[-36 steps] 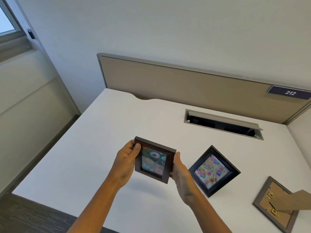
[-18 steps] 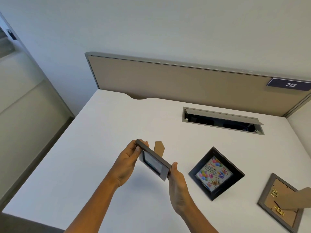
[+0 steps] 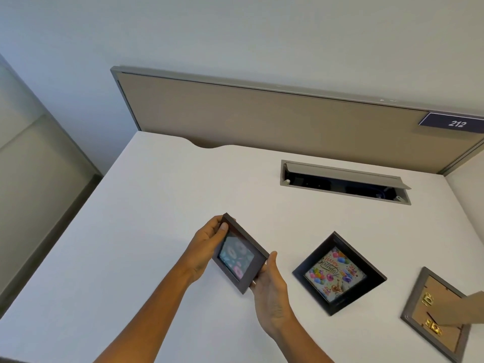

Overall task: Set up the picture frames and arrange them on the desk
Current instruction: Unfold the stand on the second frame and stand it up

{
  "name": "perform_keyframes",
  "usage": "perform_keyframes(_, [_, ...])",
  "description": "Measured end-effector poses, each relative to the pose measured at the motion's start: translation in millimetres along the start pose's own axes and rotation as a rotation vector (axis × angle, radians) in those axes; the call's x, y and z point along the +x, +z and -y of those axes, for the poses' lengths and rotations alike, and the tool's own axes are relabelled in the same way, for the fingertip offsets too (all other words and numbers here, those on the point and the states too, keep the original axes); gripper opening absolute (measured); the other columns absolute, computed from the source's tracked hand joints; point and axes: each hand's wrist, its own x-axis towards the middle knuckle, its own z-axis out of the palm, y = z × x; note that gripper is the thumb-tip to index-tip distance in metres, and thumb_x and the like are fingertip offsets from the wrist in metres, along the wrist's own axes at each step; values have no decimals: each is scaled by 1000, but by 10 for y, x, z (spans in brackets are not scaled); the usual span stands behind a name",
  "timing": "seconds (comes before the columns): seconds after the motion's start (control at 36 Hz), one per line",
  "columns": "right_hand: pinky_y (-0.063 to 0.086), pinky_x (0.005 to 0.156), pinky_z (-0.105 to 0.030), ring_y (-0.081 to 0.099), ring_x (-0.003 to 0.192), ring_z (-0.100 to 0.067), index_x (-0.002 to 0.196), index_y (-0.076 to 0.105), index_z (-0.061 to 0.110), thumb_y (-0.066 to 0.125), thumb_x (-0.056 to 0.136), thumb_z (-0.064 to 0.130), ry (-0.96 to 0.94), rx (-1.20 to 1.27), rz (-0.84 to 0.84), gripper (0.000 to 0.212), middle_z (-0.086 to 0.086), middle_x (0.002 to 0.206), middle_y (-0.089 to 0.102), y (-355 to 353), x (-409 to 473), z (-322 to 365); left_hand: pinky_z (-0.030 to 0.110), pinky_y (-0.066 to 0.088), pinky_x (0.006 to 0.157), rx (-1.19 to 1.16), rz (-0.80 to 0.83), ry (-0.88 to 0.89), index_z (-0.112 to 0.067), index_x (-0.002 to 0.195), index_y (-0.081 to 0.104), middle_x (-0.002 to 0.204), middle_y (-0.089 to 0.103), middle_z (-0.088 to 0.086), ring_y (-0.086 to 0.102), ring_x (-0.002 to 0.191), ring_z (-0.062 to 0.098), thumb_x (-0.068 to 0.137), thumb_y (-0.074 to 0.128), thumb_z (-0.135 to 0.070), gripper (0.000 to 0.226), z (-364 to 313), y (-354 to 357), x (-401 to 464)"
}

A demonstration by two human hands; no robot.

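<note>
Our left hand (image 3: pixel 209 244) grips the upper left corner of a small dark brown wooden picture frame (image 3: pixel 239 254), thumb pressed on its front edge and fingers wrapped behind. Our right hand (image 3: pixel 269 286) holds the lower right corner of the same frame, thumb along its side and palm beneath. The frame is tilted, its glass face turned toward us, showing a blurred picture of pink rings on a dark ground. We hold it above the white desk (image 3: pixel 157 218); whether its lower edge touches the surface we cannot tell.

Just to the right, a black square picture frame (image 3: pixel 339 275) stands on the desk, turned like a diamond, with a colourful birthday card of balloons behind its glass. Further right, near the picture's edge, a grey frame (image 3: pixel 434 314) lies face down, its brown cardboard back, gold clips and raised cardboard stand showing. Behind them, a grey cable tray (image 3: pixel 345 180) is set open into the desk. A beige partition panel (image 3: pixel 262 119) closes the back, bearing a dark label (image 3: pixel 454 123) marked 212.
</note>
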Motion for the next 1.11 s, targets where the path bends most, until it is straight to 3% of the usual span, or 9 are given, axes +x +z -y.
perform_keyframes(0.33, [37, 127, -54, 61, 140, -29, 150, 61, 19, 41, 104, 66, 54, 100, -75, 69, -9, 145, 70, -108, 169, -148, 21, 59, 83, -49, 26, -39, -19, 131, 65, 120, 76, 0, 73, 106, 8, 108, 50, -26, 28, 121, 52, 164])
perform_keyframes(0.67, [38, 126, -52, 59, 142, -30, 151, 60, 17, 40, 106, 62, 37, 120, -75, 68, -11, 149, 67, -178, 218, -190, 37, 61, 93, -90, 6, -41, -25, 131, 66, 119, 75, 4, 73, 110, 19, 106, 54, -30, 28, 269, 125, 261])
perform_keyframes(0.86, [47, 118, -47, 61, 140, -29, 152, 58, 16, 39, 105, 61, 34, 114, -77, 68, -10, 147, 69, -165, 213, -175, 48, 58, 101, -128, -14, -58, -29, 132, 66, 125, 73, 9, 70, 117, 29, 105, 56, -33, 29, 341, 143, 293])
perform_keyframes(0.97, [44, 122, -51, 64, 137, -26, 149, 61, 21, 40, 101, 64, 46, 94, -83, 67, -7, 144, 71, -176, 209, -165, 45, 60, 97, -106, -51, -34, -29, 132, 65, 122, 75, 4, 71, 115, 25, 104, 58, -31, 29, 362, 140, 292])
perform_keyframes(1.11, [39, 126, -52, 64, 137, -20, 148, 60, 25, 44, 99, 66, 21, 62, -64, 66, 1, 142, 73, -239, 203, -172, 26, 61, 89, -37, -151, 51, -37, 128, 63, 125, 71, -13, 67, 120, 7, 104, 61, -25, 27, 397, 142, 259])
